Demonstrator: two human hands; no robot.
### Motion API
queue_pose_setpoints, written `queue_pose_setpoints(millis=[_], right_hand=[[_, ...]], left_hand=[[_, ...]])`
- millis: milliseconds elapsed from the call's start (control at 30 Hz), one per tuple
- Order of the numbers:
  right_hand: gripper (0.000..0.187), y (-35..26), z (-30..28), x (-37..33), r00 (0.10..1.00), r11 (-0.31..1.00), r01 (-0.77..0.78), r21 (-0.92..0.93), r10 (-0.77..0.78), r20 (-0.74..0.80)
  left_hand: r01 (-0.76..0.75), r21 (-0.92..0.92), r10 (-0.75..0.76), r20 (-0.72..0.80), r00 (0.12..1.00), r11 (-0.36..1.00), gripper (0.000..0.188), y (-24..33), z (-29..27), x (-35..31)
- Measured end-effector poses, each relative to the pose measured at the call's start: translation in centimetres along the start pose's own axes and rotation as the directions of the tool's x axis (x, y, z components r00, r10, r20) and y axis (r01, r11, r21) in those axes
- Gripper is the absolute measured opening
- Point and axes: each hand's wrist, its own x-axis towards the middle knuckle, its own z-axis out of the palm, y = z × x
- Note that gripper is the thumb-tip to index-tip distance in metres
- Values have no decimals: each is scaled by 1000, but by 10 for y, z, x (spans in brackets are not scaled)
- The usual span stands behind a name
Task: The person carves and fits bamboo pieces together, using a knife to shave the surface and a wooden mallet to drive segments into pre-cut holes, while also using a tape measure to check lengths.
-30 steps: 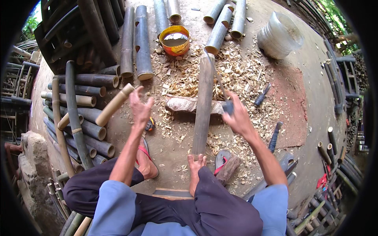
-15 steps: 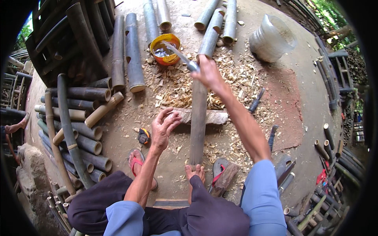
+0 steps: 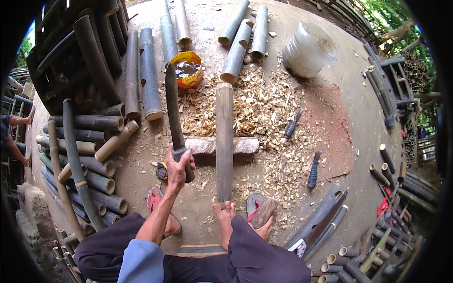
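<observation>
My left hand [image 3: 176,167] is closed round the dark handle of a machete [image 3: 172,108], whose long curved blade points away from me. My right hand [image 3: 265,228], partly hidden by my knee, grips a rough wooden block [image 3: 264,212] beside a flip-flop [image 3: 252,203]. Between the hands, a dark brown pole [image 3: 224,141] with a pale cut far end rests across a low chopping log [image 3: 200,145]. My bare foot [image 3: 224,218] is against the near end of the pole. A slotted bamboo tube [image 3: 237,55] lies just beyond its far end.
Pale chips [image 3: 264,108] cover the ground around the log. A yellow-orange bowl of water [image 3: 189,81] and a cloudy plastic container [image 3: 309,52] stand farther off. Two dark-handled tools [image 3: 313,172] lie at right. Bamboo tubes [image 3: 108,165] are stacked at left. A tape measure [image 3: 162,171] lies near my left foot.
The machete has passed from my right hand to my left, which was open. My right hand has come back from the pole's far end to the wooden block.
</observation>
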Motion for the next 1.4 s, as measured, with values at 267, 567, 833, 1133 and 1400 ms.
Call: queue_pose_setpoints(millis=[267,567,833,1133,1400], right_hand=[[90,-22,-41,21,928,944,-226,240,134,348],[103,-155,-53,72,839,829,328,453,-476,264],[99,-163,-22,81,771,872,393,291,-485,412],[98,-157,-19,86,756,869,403,287,-493,430],[97,-229,-78,100,646,773,454,444,-629,434]], left_hand=[[-235,591,24,343,939,772,21,22,-63,41],[-586,760,-346,650,677,281,35,3,-84,46],[-554,823,-487,537,688,124,45,6,-81,58],[-596,794,-491,567,661,115,50,6,-79,68],[-643,765,-404,598,692,30,48,2,-74,77]])
